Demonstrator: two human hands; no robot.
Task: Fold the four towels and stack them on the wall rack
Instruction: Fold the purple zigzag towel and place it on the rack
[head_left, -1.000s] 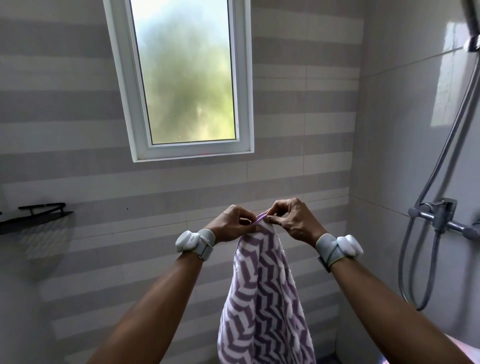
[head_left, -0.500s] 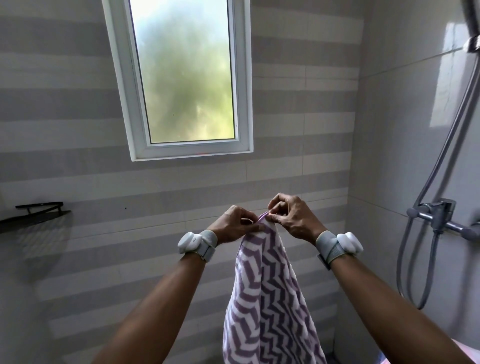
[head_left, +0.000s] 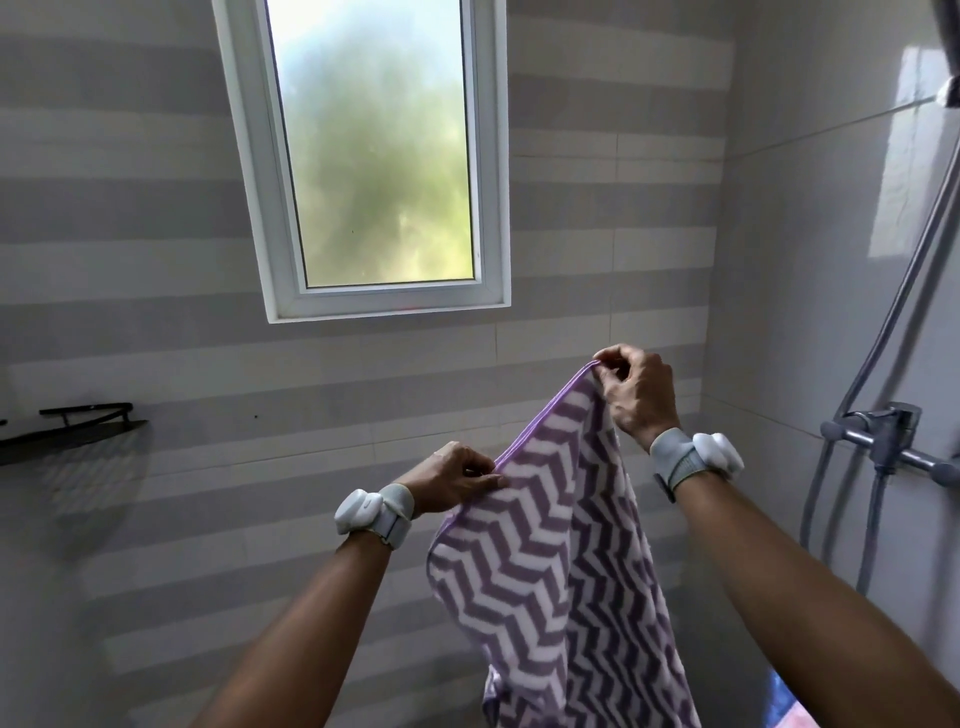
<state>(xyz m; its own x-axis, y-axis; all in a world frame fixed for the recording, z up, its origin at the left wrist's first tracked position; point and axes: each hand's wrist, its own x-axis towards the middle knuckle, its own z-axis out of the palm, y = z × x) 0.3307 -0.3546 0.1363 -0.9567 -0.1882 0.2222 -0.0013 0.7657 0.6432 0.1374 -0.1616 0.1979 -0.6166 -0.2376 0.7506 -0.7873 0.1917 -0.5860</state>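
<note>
While both hands (head_left: 636, 397) pinch its top edge, the towel (head_left: 550, 571) hangs below.

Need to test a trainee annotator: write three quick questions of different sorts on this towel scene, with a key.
1. True or false: the left hand and right hand both pinch the towel by its purple edge.
2. Which hand is higher? A left, B right, C level.
3. Fill in: the black rack is mounted on the wall to the ___ of the window.

Key: 1 true; 2 B; 3 left.
</note>
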